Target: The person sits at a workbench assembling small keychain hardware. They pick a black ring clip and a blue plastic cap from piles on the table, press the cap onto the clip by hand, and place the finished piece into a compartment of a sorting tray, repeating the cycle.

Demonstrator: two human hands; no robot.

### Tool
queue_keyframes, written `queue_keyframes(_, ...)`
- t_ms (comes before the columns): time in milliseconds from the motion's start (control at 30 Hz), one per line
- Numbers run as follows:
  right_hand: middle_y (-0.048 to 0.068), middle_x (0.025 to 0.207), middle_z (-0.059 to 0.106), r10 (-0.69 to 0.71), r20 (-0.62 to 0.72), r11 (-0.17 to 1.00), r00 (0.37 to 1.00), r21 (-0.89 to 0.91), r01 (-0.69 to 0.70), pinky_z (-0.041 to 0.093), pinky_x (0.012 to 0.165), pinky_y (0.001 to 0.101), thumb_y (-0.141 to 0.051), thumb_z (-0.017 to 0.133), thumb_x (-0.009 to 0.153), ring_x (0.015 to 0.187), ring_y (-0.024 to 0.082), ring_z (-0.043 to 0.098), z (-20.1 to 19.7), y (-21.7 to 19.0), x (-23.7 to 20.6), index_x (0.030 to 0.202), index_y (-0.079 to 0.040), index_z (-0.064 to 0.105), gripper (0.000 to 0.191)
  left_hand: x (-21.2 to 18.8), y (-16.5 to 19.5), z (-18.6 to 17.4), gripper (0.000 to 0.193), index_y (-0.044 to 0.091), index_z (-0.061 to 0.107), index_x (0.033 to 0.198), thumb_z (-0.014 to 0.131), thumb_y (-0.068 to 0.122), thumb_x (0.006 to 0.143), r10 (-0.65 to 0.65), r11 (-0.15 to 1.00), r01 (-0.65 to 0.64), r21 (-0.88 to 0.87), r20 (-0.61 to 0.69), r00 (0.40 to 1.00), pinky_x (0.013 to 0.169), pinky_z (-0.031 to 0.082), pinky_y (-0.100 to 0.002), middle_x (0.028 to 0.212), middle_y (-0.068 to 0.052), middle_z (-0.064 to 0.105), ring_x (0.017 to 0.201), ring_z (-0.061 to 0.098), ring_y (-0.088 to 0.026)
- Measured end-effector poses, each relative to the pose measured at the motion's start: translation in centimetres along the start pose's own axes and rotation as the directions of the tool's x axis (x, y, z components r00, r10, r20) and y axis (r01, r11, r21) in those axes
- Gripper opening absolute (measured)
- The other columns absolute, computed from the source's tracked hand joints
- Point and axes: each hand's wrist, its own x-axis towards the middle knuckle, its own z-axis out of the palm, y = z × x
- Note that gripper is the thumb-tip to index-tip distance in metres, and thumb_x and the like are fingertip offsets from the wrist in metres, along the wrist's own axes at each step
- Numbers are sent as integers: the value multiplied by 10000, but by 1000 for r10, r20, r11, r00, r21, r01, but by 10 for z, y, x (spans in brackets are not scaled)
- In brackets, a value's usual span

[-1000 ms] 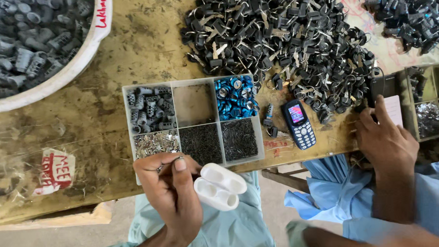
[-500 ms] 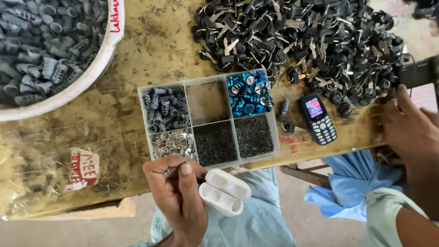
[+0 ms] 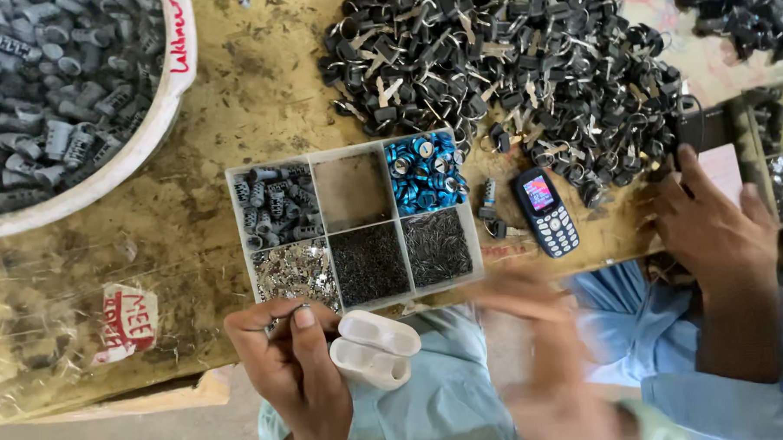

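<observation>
- Scuffed yellowish wooden surface (image 3: 257,103) filling most of the frame, a clear plastic sheet over its left part.
- Upper left of the frame: large white basin (image 3: 158,124) heaped with grey ribbed plastic sleeves.
- Top centre to upper right: wide pile of black ring-shaped parts (image 3: 507,60) with pale metal tabs, spilling down toward the tray.
- Centre: clear six-compartment tray (image 3: 357,221); top row with grey sleeves, a nearly bare brown cell, shiny blue caps; bottom row with silvery bits, fine dark pins, thin dark wire pieces.
- Just right of the tray: dark keypad phone (image 3: 545,212), screen lit, lying flat between tray and black pile.
- Lower left: red-printed label (image 3: 128,318) under the plastic sheet.
- Right edge: another person's hand (image 3: 713,226) resting on the surface edge, pale blue sleeve below, a second parts tray beside it.
- Lower centre: left hand (image 3: 291,371), fingers pinched together on a small thin metal piece (image 3: 282,323), hard to make out, just below the tray's silvery compartment.
- Touching that hand on its right: open white hinged case (image 3: 374,349), lid up, glossy, rounded.
- Lower centre right: right hand (image 3: 544,353), heavily blurred, below the tray's front edge; open or closed cannot be told.
</observation>
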Motion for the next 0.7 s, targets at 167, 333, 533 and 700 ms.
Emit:
queue_keyframes(167, 207, 1556, 489, -50, 142, 938, 989, 347, -2, 459, 1119, 467, -237, 881, 845, 1422, 400, 513, 94, -23, -12, 1551, -15, 333, 921, 0, -9, 1, 166, 19, 406, 1184, 512, 90, 1077, -12, 1000, 12, 20, -13, 1000, 631, 466, -249, 795, -70, 571, 683, 548, -112)
queue_keyframes(333, 188, 1505, 553, -199, 10, 952, 980, 238, 191, 555, 1081, 412, -160, 854, 909, 1350, 366, 626, 99, -16, -16, 1514, -81, 476, 718, 2, -5, 2, 155, 19, 399, 1192, 490, 77, 1082, -66, 998, 66, 10, 36, 997, 639, 442, -244, 816, -66, 563, 701, 515, -104)
queue_keyframes(533, 153, 1407, 609, -162, -1, 960, 987, 233, 158, 568, 1013, 356, -130, 864, 870, 1279, 301, 652, 102, -19, -11, 1416, -117, 586, 613, 11, 5, 3, 139, 24, 401, 1181, 473, 68, 1070, -167, 986, 167, 2, 96, 981, 629, 469, -240, 800, -96, 595, 693, 543, -101)
queue_keyframes(700, 123, 1339, 623, 287, 3, 413, 958, 902, -127, 524, 1045, 370, 78, 768, 870, 1225, 225, 628, 105, 8, -16, 1439, 8, 517, 625, 20, 4, -10, 119, 47, 376, 1158, 444, 64, 1062, -108, 976, 143, -166, 205, 973, 522, 519, -230, 813, -146, 695, 582, 617, -105)
